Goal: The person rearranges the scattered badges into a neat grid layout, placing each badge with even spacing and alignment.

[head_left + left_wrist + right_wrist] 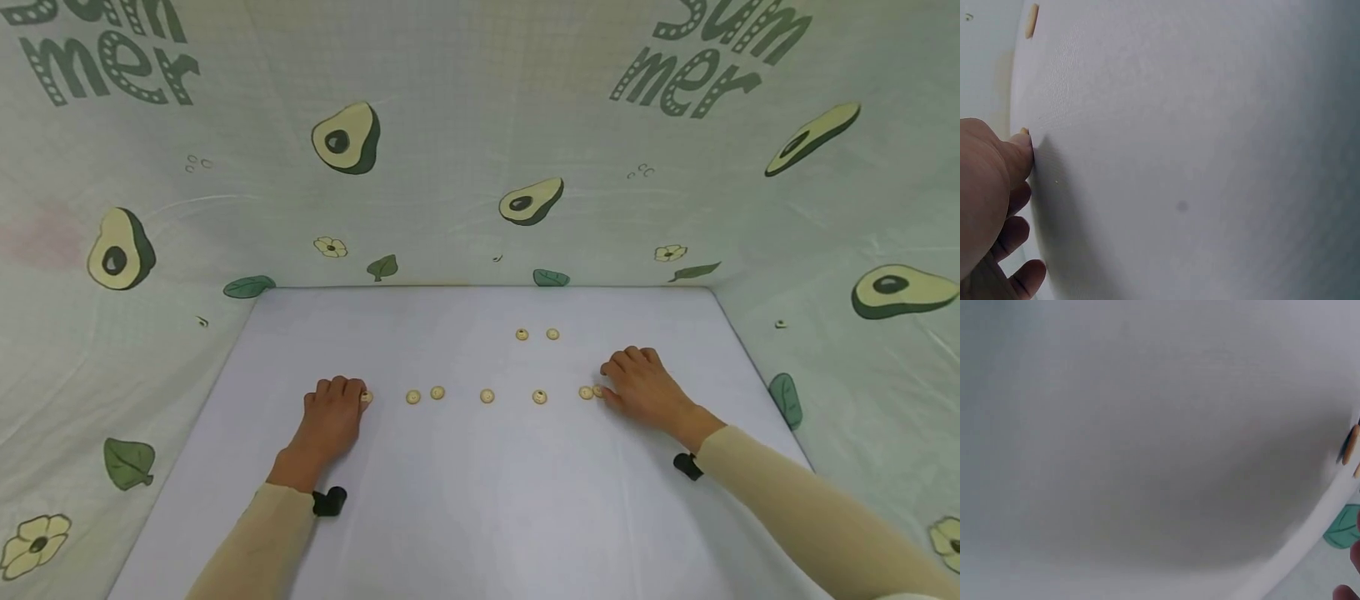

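Small round wooden discs with raised rims lie on a white tabletop, most of them in a loose row. At the row's left end my left hand point(335, 414) pinches a wooden disc point(367, 397); its pale edge point(1024, 131) peeks past the thumb point(1018, 155) in the left wrist view. My right hand point(643, 386) is at the row's right end, thumb and fingers apart, with the thumb right by a disc point(597, 391). Another disc point(586, 392) sits close on that one's left. The right wrist view catches a disc point(1351, 445) edge-on, with only fingertips point(1356, 551) showing.
Between the hands are several discs, such as one point(487, 396) mid-row. Farther back lie two more discs point(522, 334). A pale cloth point(450, 150) printed with avocados hangs behind and beside the white tabletop point(480, 500). Black wrist straps point(330, 502) show below both hands.
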Demonstrator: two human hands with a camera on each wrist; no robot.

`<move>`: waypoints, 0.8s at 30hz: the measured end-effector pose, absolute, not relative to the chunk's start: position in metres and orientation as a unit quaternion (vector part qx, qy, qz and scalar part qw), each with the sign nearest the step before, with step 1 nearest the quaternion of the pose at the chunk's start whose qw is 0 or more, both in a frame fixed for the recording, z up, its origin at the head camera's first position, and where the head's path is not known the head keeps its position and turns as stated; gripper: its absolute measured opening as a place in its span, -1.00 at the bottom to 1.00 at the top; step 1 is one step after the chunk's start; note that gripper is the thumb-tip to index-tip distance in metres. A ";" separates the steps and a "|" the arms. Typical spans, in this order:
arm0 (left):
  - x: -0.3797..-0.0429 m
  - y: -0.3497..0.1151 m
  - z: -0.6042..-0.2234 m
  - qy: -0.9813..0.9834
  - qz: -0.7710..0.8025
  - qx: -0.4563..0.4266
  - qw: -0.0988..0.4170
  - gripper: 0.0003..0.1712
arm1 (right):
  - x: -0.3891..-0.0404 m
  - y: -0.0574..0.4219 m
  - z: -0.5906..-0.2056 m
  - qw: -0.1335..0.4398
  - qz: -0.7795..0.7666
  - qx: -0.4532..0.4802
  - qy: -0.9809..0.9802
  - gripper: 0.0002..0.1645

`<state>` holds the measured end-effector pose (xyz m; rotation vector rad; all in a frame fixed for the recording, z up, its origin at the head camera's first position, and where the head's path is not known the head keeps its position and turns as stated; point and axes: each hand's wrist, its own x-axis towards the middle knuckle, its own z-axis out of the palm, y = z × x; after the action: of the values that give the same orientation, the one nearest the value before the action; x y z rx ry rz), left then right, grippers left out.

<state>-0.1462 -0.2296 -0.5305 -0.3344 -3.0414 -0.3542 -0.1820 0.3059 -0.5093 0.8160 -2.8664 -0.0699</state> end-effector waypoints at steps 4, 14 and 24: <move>-0.146 -0.230 -0.532 -0.987 -0.116 -0.108 0.028 -0.79 | -0.178 0.306 -0.516 0.080 -0.024 0.281 -0.956 -0.65; -0.147 -0.231 -0.532 -0.987 -0.119 -0.105 0.025 -0.79 | -0.178 0.311 -0.520 0.084 -0.009 0.292 -0.953 -0.72; -0.146 -0.229 -0.531 -0.986 -0.118 -0.108 0.035 -0.80 | -0.177 0.312 -0.521 0.073 0.019 0.269 -0.960 -0.73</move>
<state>-0.1465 -0.2290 -0.5310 -0.3333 -3.0326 -0.3632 -0.1774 0.3121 -0.5213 0.8083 -2.8834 0.0578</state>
